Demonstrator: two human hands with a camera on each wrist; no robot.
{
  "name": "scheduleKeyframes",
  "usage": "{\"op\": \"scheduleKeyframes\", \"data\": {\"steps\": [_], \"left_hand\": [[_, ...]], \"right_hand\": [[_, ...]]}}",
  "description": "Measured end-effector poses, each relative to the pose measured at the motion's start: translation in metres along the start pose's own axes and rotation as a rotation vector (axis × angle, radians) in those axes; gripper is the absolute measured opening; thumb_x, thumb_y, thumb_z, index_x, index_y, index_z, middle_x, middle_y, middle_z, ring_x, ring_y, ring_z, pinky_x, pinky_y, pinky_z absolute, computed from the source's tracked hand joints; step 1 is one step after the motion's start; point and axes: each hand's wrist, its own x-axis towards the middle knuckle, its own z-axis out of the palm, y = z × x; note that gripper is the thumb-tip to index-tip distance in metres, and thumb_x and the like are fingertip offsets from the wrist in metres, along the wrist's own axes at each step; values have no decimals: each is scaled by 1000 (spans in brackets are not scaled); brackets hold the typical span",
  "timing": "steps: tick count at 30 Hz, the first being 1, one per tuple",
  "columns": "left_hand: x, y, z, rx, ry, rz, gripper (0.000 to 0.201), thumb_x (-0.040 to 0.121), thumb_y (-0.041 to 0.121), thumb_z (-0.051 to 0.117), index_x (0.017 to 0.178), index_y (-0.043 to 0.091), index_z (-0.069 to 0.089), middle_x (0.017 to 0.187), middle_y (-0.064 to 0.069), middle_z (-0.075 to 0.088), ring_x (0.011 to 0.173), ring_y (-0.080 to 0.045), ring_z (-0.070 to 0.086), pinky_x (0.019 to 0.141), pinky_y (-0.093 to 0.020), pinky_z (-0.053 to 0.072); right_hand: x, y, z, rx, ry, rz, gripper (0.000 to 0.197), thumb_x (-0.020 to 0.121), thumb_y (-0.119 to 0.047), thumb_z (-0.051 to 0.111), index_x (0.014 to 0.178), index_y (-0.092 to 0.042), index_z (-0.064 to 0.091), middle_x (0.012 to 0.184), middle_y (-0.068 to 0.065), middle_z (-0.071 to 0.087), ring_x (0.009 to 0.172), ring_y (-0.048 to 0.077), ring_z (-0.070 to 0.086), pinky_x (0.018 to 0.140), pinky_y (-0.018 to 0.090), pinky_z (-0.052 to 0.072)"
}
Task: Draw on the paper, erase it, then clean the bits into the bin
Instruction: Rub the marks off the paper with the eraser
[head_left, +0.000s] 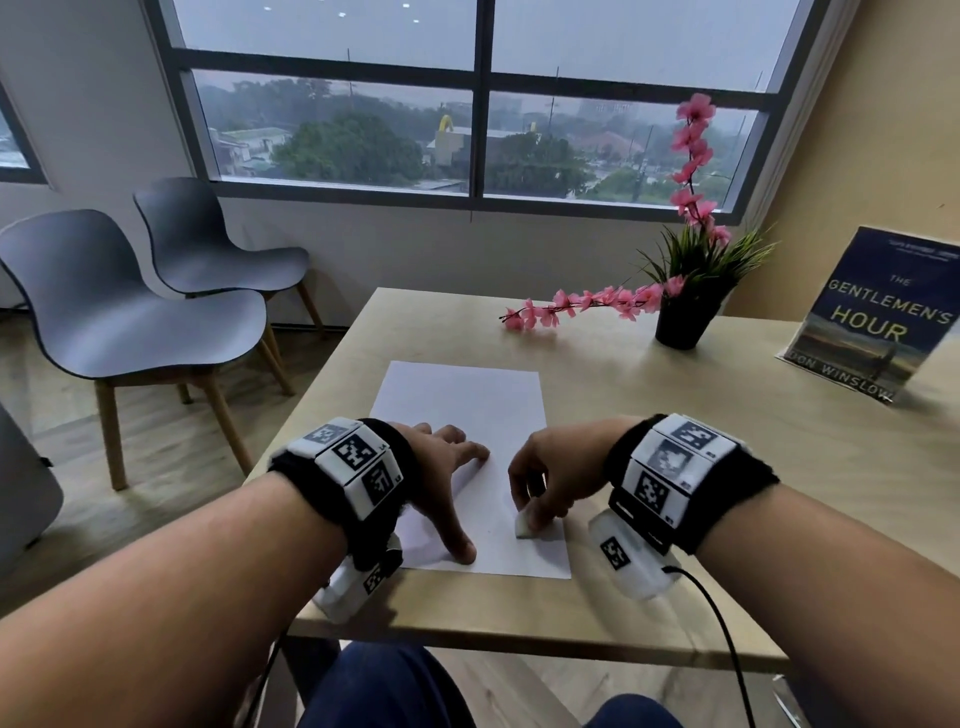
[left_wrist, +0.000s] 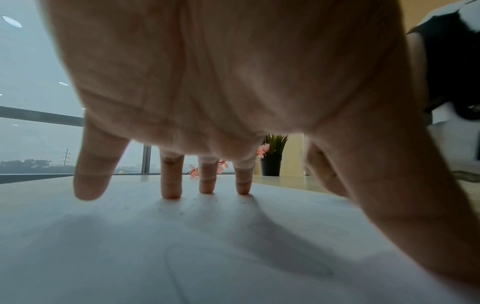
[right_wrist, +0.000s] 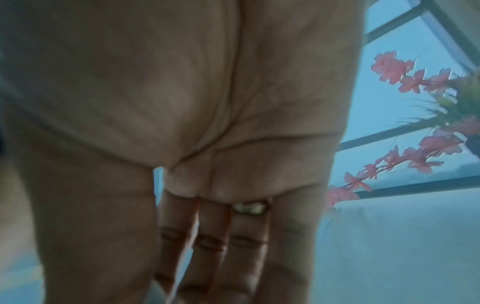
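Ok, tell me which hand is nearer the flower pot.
Right. The right hand pinches the eraser on the paper's right side, below the flower pot; the left hand presses the paper further left.

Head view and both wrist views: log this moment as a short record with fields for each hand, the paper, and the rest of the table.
left hand: fingers spread, pressing the paper flat
right hand: pinches the eraser against the paper
paper: white sheet flat on the table; small dark bits near the left fingertips
drawing: no marks readable
other items: potted plant, standing book
bin: not in view
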Motion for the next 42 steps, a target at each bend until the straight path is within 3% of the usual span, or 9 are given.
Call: {"op": "scheduleKeyframes", "data": {"steps": [4, 10, 15, 21, 27, 32, 35, 38, 42], "left_hand": [[0, 0, 1, 3, 11, 2, 118, 55, 74, 72, 147, 45, 3, 157, 15, 4, 144, -21, 14, 112, -49, 26], [1, -1, 0, 7, 13, 10, 119, 55, 73, 72, 147, 45, 2, 158, 14, 3, 144, -21, 12, 113, -48, 26], [4, -1, 1, 18, 10, 7, 120, 55, 75, 71, 148, 44, 2, 157, 13, 4, 143, -23, 13, 112, -49, 27], [3, -3, 1, -27, 32, 39, 113, 58, 72, 70, 148, 44, 7, 157, 14, 6, 144, -21, 13, 113, -48, 25], [4, -14, 1, -14, 32, 52, 103, 62, 70, 70, 144, 54, 9, 158, 14, 3, 145, -22, 10, 115, -49, 22], [7, -13, 1, -13, 18, 40, 108, 59, 70, 72, 144, 52, 8, 158, 15, 1, 145, -22, 14, 114, -49, 24], [9, -15, 1, -11, 12, 28, 113, 58, 72, 71, 146, 47, 6, 158, 16, 0, 145, -21, 13, 114, -49, 25], [10, -15, 2, -10, 8, 24, 114, 58, 72, 72, 146, 48, 4, 158, 17, -2, 146, -20, 11, 114, -49, 25], [11, -15, 2, -17, 7, 25, 114, 57, 72, 72, 146, 49, 4, 158, 17, -1, 146, -21, 11, 114, -50, 25]], "right_hand": [[12, 2, -9, 7, 137, 66, 26, 80, -47, 73, 92, -25, 66, 84, -2, 73, 66, 8, 61, 66, 23, 48], [2, -3, 1, 6, 11, 9, 25, 79, -48, 73, 90, -26, 66, 81, -6, 70, 69, 7, 62, 67, 22, 48], [17, -2, -9, 46, 127, 66, 28, 81, -44, 74, 92, -20, 66, 72, -6, 68, 63, 7, 62, 61, 21, 47], [6, 4, -2, 61, 58, 9, 24, 80, -44, 74, 82, -24, 61, 80, -6, 69, 66, 7, 63, 64, 22, 47], [6, 26, -9, 69, 142, 104, 24, 83, -36, 74, 77, -22, 55, 69, -6, 63, 60, 11, 59, 58, 23, 44], [12, 20, -9, 55, 224, 86, 20, 84, -38, 71, 86, -21, 59, 87, 3, 73, 69, 12, 59, 65, 26, 44], [7, 20, -11, 65, 155, 48, 22, 83, -40, 73, 87, -20, 63, 78, -3, 68, 65, 9, 58, 62, 23, 45], [4, 19, -13, 38, 88, 28, 28, 80, -43, 76, 92, -19, 68, 85, -1, 71, 70, 10, 59, 67, 24, 47], [12, 18, -18, 60, 174, 37, 24, 82, -38, 75, 91, -19, 66, 85, 0, 69, 71, 12, 59, 67, 25, 46]]}}
